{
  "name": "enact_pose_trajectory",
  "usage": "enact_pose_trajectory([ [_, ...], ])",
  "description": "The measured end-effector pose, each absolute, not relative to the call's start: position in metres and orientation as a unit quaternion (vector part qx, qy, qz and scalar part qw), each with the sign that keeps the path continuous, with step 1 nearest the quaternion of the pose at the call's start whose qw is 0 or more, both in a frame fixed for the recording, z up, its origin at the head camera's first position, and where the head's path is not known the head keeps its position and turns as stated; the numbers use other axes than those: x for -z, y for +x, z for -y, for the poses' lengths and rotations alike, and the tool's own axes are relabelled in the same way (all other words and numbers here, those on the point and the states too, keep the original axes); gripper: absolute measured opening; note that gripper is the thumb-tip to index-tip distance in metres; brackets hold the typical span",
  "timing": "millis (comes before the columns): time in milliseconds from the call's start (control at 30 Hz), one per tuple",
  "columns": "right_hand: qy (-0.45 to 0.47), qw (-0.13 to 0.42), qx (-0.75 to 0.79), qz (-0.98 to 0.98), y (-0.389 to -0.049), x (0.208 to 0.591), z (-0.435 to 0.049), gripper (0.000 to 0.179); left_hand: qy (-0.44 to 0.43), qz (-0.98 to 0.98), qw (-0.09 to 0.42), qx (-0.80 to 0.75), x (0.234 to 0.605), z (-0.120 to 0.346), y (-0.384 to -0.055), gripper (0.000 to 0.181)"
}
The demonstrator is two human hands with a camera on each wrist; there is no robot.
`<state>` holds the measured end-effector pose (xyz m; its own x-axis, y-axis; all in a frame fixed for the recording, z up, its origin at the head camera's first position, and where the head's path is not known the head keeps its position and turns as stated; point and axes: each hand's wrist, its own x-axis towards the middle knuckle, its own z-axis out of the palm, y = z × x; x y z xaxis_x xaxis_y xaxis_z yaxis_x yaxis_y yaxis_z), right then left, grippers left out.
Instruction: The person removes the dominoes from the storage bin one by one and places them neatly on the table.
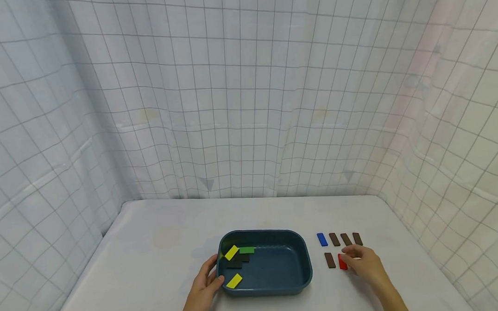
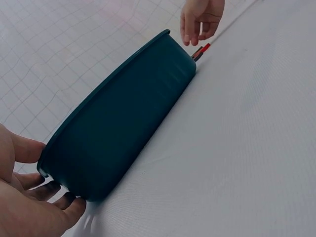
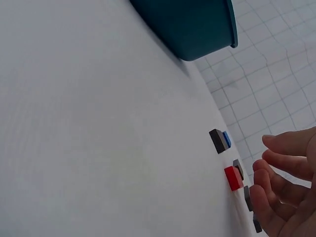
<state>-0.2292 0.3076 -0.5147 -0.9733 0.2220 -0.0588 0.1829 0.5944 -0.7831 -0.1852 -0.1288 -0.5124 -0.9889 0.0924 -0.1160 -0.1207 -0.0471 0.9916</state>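
A dark teal plastic bin (image 1: 265, 291) stands on the white table. My left hand (image 1: 203, 282) holds its left end, thumb and fingers spread along the rim and outer wall; in the left wrist view the bin's long wall (image 2: 123, 103) stretches away from the fingers. My right hand (image 1: 364, 262) hovers over a red domino-like block (image 1: 342, 262) right of the bin. In the right wrist view the red block (image 3: 234, 177) lies on the table, apart from the loosely bent fingers (image 3: 264, 182). Beside it lies a brown block (image 1: 330, 260).
Behind the red block are a blue block (image 1: 322, 239) and a row of brown blocks (image 1: 346, 239). Inside the bin lie yellow blocks (image 1: 234, 281), a green block (image 1: 246, 250) and black blocks (image 1: 234, 264). Grid-patterned white curtains (image 1: 247, 104) enclose the table (image 1: 153, 252).
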Motion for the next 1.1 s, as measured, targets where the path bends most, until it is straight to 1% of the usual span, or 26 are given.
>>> enact_pose_trajectory([
  [200, -0.067, 0.027, -0.424, 0.903, -0.238, 0.504, -0.290, 0.024, -0.002, -0.682, 0.073, -0.728, 0.514, 0.130, -0.185, 0.060],
  [433, -0.013, 0.030, -0.468, 0.883, -0.245, 0.493, -0.261, 0.024, -0.002, -0.681, 0.075, -0.728, 0.514, 0.129, -0.186, 0.060],
  [767, 0.052, 0.032, -0.463, 0.884, -0.256, 0.478, -0.216, 0.013, -0.009, -0.681, 0.080, -0.728, 0.514, 0.129, -0.186, 0.060],
  [967, 0.102, 0.021, -0.463, 0.880, -0.262, 0.469, -0.192, 0.015, -0.008, -0.681, 0.083, -0.727, 0.513, 0.130, -0.186, 0.061],
  [1100, 0.155, 0.012, -0.445, 0.882, -0.268, 0.469, -0.172, 0.017, -0.012, -0.684, 0.081, -0.725, 0.513, 0.130, -0.186, 0.061],
])
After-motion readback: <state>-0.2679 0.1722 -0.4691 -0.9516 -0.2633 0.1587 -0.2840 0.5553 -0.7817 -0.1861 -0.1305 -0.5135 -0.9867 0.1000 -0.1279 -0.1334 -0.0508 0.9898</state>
